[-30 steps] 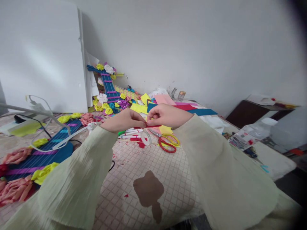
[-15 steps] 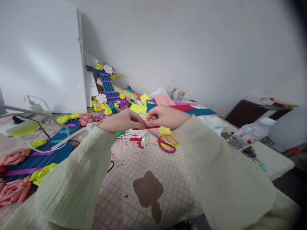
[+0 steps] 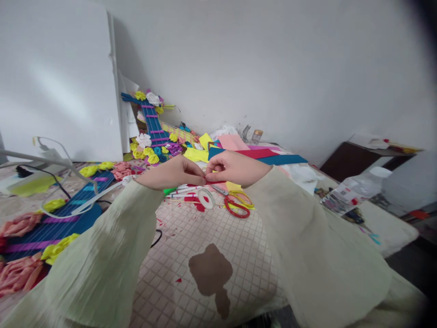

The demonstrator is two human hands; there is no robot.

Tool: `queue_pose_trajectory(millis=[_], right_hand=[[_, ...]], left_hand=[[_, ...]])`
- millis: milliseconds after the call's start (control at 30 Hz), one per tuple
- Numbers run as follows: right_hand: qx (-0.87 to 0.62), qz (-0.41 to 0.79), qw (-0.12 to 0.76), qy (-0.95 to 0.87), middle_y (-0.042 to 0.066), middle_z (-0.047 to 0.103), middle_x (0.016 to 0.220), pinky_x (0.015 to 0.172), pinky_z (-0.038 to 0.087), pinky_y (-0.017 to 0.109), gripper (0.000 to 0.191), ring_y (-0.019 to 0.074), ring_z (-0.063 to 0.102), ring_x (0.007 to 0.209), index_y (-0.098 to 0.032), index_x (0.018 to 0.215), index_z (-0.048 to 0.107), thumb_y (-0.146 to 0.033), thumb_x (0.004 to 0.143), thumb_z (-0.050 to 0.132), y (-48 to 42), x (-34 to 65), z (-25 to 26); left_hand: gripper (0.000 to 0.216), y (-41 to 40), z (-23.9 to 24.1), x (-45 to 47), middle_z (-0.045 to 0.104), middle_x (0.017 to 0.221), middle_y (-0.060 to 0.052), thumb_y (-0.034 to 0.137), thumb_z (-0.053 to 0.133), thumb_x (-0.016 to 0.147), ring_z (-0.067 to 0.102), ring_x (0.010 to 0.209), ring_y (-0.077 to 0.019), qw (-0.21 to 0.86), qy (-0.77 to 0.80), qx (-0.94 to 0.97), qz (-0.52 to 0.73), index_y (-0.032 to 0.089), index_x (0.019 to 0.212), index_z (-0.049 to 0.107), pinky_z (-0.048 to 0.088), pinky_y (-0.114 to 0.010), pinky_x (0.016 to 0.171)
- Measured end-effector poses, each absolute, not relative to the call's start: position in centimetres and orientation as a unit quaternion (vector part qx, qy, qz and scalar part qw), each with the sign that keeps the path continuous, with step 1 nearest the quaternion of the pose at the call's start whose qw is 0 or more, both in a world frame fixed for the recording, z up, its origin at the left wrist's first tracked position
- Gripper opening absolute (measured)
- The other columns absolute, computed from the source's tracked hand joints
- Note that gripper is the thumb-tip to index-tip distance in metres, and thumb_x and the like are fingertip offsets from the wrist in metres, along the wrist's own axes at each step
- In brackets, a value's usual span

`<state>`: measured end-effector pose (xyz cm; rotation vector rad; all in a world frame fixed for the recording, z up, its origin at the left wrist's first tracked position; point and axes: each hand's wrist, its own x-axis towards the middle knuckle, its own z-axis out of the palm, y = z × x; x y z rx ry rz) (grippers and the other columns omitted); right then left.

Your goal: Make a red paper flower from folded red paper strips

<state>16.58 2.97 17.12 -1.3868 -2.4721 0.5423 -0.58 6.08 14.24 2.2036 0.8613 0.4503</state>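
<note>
In the middle of the frame, the left hand [image 3: 172,173] and the right hand [image 3: 239,167] meet tip to tip over a small strip of red paper [image 3: 217,182]. What has just changed is the roll of tape [image 3: 211,200] just below them: half a second ago it showed its thin side, and now it shows its round side again. I cannot tell if it hangs from the hands or stands on the table [image 3: 170,269]. The hands and the red paper look almost the same as before, so I think the same small, careful bit of work is going on.

The right hand is curled, with its thumb and first finger pinched close, and they hold the red paper. The left hand is narrow too, its thumb and finger tips close together. It seems to pinch the paper at the same spot, but its grip is partly hidden.

Right of the tape, just below the right hand, are the scissors [image 3: 228,196], with red and yellow handles. Left of the tape lie some pens [image 3: 186,191], under the left hand's fingers in the picture.
</note>
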Motion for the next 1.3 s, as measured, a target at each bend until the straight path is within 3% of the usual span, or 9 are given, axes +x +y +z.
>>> queue_pose_trajectory(millis=[200,667,933,1133,1300], right_hand=[[-0.452,0.197,0.166,-0.854,0.003,0.060,0.077,0.058,0.037,0.021,0.006,0.0113,0.052,0.068,-0.014,0.076,0.057,-0.016,0.071,0.053,2.9,16.8,16.7],[-0.419,0.295,0.250,-0.822,0.002,0.058,0.075,0.064,0.046,0.024,0.011,0.0106,0.055,0.068,-0.014,0.078,0.050,-0.012,0.069,0.057,3.5,17.2,15.4],[-0.431,0.316,0.372,-0.759,0.007,0.057,0.091,0.078,0.045,0.029,0.024,0.0131,0.055,0.083,-0.014,0.092,0.052,-0.023,0.071,0.059,3.4,18.2,14.0],[-0.437,0.414,0.489,-0.632,0.007,0.054,0.106,0.083,0.042,0.033,0.040,0.0166,0.051,0.097,-0.020,0.104,0.049,-0.031,0.068,0.062,3.3,17.8,9.8],[-0.317,0.526,0.489,-0.620,0.003,0.058,0.103,0.088,0.039,0.035,0.039,0.0181,0.050,0.100,-0.022,0.101,0.054,-0.030,0.065,0.065,3.5,16.0,6.9]], left_hand=[[0.020,6.2,14.3,-0.7,0.059,0.061,0.002,0.029,0.054,0.065,0.048,0.057,-0.0102,0.346,0.352,0.850,0.183,0.017,0.073,0.068,0.033,-0.019,0.052],[0.018,6.3,13.8,-0.6,0.061,0.062,0.001,0.029,0.055,0.065,0.050,0.058,-0.0110,0.357,0.347,0.842,0.208,0.016,0.068,0.067,0.035,-0.020,0.054],[0.019,6.4,13.0,-0.7,0.064,0.071,-0.003,0.029,0.056,0.066,0.054,0.064,-0.0125,0.380,0.357,0.817,0.245,0.013,0.072,0.066,0.041,-0.023,0.060],[0.019,6.2,12.1,-1.0,0.065,0.072,-0.004,0.029,0.057,0.067,0.056,0.066,-0.0137,0.388,0.383,0.779,0.310,0.013,0.073,0.066,0.042,-0.024,0.061],[0.013,6.0,11.1,-1.1,0.063,0.063,0.000,0.027,0.059,0.066,0.054,0.058,-0.0113,0.404,0.384,0.753,0.349,0.015,0.066,0.065,0.041,-0.022,0.054]])
